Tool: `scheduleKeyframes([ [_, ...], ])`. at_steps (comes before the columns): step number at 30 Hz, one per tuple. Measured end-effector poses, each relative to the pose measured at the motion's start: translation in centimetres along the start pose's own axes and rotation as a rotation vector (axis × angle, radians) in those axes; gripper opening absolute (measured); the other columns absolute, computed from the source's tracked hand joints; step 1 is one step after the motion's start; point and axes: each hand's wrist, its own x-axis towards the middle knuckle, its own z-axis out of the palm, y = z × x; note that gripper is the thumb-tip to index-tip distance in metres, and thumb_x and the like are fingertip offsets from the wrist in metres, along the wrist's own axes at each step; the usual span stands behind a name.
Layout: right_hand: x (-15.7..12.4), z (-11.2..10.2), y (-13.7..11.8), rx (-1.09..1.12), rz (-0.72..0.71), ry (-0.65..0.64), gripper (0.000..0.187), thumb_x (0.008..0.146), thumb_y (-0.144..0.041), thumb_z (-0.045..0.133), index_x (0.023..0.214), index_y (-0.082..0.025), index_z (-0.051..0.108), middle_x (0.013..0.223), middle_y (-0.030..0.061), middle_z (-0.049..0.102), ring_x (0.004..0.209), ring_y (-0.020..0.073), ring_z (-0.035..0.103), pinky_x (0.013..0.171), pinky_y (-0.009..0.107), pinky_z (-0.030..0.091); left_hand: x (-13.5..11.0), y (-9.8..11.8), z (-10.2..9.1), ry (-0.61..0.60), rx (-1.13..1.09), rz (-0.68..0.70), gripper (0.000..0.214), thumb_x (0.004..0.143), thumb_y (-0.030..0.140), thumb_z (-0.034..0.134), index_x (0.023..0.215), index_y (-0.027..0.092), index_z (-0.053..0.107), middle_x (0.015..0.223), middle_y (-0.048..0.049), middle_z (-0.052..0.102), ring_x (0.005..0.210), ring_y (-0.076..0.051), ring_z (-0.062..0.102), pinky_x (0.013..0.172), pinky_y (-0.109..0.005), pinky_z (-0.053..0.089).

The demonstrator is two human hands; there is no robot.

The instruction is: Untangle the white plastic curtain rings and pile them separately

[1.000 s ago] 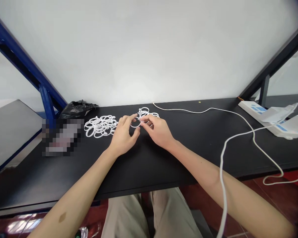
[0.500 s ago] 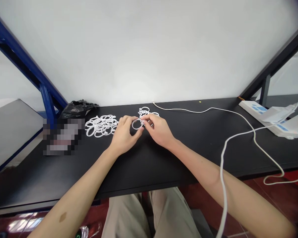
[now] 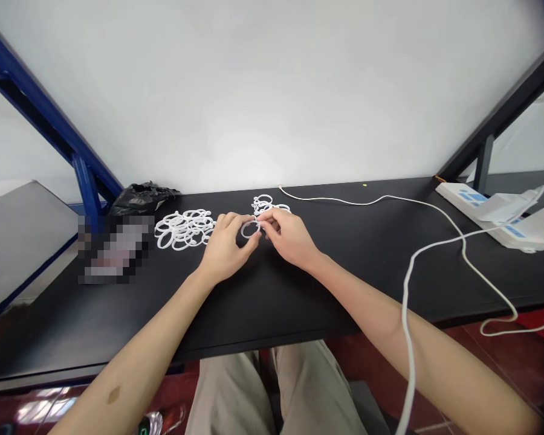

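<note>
Between my two hands, just above the black table point(image 3: 272, 302), is a white plastic ring point(image 3: 249, 237), which looks like a shower curtain ring. My left hand point(image 3: 229, 244) grips its left and lower side, with the thumb and fingers curled around it. The fingers of my right hand point(image 3: 290, 235) pinch the ring's right side, where the two hands meet; the fingertips partly hide that spot. A pile of similar white rings point(image 3: 184, 229) lies left of my left hand. Behind my right hand sits a smaller group of rings point(image 3: 263, 198), partly covered.
A white cable point(image 3: 385, 198) loops over the table and passes above my right forearm. White and blue opened boxes point(image 3: 476, 202) lie at the right. A black plastic bag point(image 3: 142, 196) and a blurred-out item point(image 3: 115, 251) are at the left. A pale wall point(image 3: 272, 90) stands behind.
My right fingertips have shifted slightly along the ring, and the left thumb has moved a little. The ring stays in both hands; the piles look the same.
</note>
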Motion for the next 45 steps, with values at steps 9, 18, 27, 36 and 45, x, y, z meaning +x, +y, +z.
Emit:
scheduleKeyframes([
  [9, 0.1, -0.1, 1.1, -0.259, 0.038, -0.044, 0.022, 0.094, -0.028, 0.054, 0.113, -0.02, 0.063, 0.115, 0.0094, 0.061, 0.113, 0.0246, 0.056, 0.093, 0.041, 0.049, 0.8, -2.2, -1.7, 0.203, 0.332, -0.279, 0.044, 0.09, 0.035, 0.052, 0.128, 0.012, 0.057, 0.124, -0.0179, 0.063, 0.118, -0.038, 0.05, 0.1, -0.054, 0.039],
  [18, 0.1, -0.6, 0.9, -0.438, 0.08, -0.225, 0.015, 0.095, -0.021, 0.053, 0.098, -0.017, 0.067, 0.11, 0.0129, 0.059, 0.112, 0.0288, 0.055, 0.094, 0.045, 0.047, 0.4, -4.9, -4.4, 0.198, 0.438, -0.526, 0.05, 0.087, 0.031, 0.049, 0.129, 0.004, 0.055, 0.125, -0.0304, 0.061, 0.123, -0.051, 0.045, 0.096, -0.068, 0.033],
  [27, 0.2, -0.1, 0.7, -0.137, -0.025, -0.069, 0.01, 0.092, -0.019, 0.054, 0.085, -0.019, 0.061, 0.094, 0.0051, 0.062, 0.085, 0.0168, 0.06, 0.082, 0.034, 0.05, 0.5, -3.7, -2.9, 0.224, 0.27, -0.201, 0.04, 0.09, 0.036, 0.053, 0.123, 0.016, 0.057, 0.129, -0.0171, 0.057, 0.126, -0.037, 0.045, 0.107, -0.056, 0.036],
  [36, -0.2, 0.0, -0.8, 0.372, 0.052, -0.093, 0.008, 0.09, -0.027, 0.057, 0.088, -0.02, 0.057, 0.087, 0.0008, 0.068, 0.076, 0.0137, 0.067, 0.074, 0.029, 0.054, -0.3, -1.1, -1.7, -0.109, 0.0, -0.01, 0.062, 0.088, 0.049, 0.06, 0.141, 0.022, 0.045, 0.133, -0.0098, 0.059, 0.119, -0.028, 0.056, 0.097, -0.044, 0.05],
  [45, -0.5, 0.1, -1.2, 0.368, 0.075, -0.207, 0.009, 0.089, -0.03, 0.057, 0.088, -0.02, 0.058, 0.084, -0.0004, 0.066, 0.076, 0.0139, 0.065, 0.075, 0.031, 0.054, 0.0, -0.9, -1.8, -0.109, -0.038, -0.04, 0.048, 0.087, 0.038, 0.059, 0.133, 0.022, 0.052, 0.123, -0.0078, 0.064, 0.105, -0.025, 0.061, 0.09, -0.041, 0.051],
])
